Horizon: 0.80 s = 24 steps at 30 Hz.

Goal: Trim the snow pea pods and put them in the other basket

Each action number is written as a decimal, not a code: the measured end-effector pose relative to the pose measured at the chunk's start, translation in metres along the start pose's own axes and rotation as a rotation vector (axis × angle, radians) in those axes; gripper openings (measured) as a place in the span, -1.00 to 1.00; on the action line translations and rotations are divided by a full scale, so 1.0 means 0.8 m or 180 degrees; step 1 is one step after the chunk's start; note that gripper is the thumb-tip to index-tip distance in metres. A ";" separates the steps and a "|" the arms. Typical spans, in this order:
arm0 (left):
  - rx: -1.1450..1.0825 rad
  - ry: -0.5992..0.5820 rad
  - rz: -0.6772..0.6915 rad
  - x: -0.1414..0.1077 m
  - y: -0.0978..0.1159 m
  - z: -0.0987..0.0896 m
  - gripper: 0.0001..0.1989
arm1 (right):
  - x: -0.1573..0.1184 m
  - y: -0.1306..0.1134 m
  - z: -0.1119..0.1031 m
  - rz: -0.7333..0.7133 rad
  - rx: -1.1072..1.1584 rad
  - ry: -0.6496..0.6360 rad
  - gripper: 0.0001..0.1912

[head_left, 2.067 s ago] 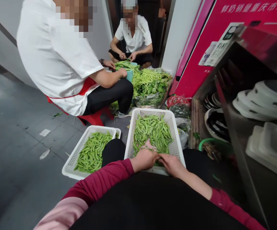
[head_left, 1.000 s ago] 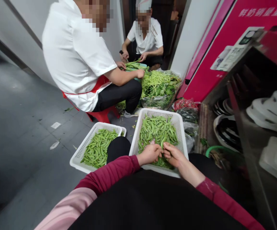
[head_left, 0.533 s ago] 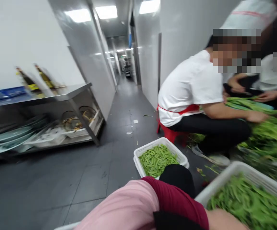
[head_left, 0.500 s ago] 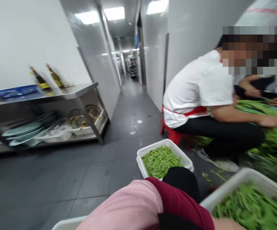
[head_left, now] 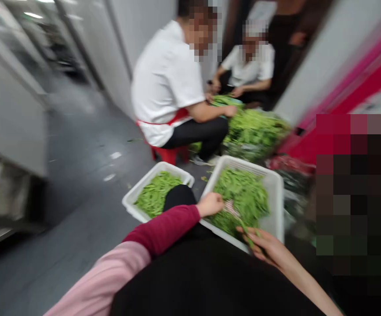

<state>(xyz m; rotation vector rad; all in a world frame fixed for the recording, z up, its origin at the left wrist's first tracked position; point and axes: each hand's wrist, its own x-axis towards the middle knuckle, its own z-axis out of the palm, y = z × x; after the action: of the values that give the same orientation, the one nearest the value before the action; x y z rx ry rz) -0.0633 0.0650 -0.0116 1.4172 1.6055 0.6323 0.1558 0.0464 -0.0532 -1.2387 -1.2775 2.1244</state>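
My left hand (head_left: 211, 204), in a dark red sleeve, is closed above the near left edge of a white plastic basket (head_left: 277, 206). Its fingertips are pinched together, and whatever they hold is too blurred to name. To the right, my right hand (head_left: 264, 245) grips a few green pods (head_left: 248, 236) over the basket's near edge. Loose green pods (head_left: 243, 193) fill much of that basket. Between my hands lies a small pinkish-white patch (head_left: 231, 208), too smeared to identify.
A second white basket (head_left: 127, 199) of green pods stands left of my knee. Beyond it a co-worker in white (head_left: 167, 83) sits on a red stool (head_left: 167, 154), beside a heap of leafy greens (head_left: 259, 129). Another person (head_left: 251, 70) sits farther back. A metal shelf (head_left: 12, 228) stands at left.
My view has swung right and down. Both of my hands now show over the right basket, where earlier only my left sleeve and forearm did. The second co-worker is now more fully visible.
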 end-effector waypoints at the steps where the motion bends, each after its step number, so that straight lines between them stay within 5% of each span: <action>1: 0.0168 -0.0067 0.0087 0.017 -0.003 0.007 -0.79 | -0.003 -0.003 -0.003 0.0146 0.0233 -0.0038 -0.70; 6: 0.1957 -0.0620 0.1491 0.030 -0.003 0.044 -0.52 | 0.010 -0.013 -0.015 0.0254 0.0666 0.0026 -0.75; 9: 0.2763 -0.1029 0.2040 0.016 -0.002 0.051 -0.73 | 0.012 -0.009 -0.014 0.0233 0.0448 -0.0118 -0.72; 15: 0.3144 -0.1257 0.2540 0.024 -0.013 0.049 -0.84 | 0.025 -0.019 -0.018 0.0286 -0.1399 -0.0394 -0.70; 20: 0.2007 -0.1353 0.2178 0.032 -0.016 0.043 -0.86 | 0.037 -0.032 -0.006 -0.0976 -0.3217 -0.0307 -0.79; 24: 0.0677 -0.0924 0.0912 0.042 -0.027 0.055 -0.71 | 0.061 -0.028 -0.005 -0.1568 -0.2412 0.0901 -0.70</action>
<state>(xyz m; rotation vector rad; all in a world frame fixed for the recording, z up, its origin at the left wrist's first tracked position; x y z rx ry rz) -0.0359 0.0849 -0.0602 1.8259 1.2803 0.4000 0.1297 0.0933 -0.0596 -1.2383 -2.0682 1.0969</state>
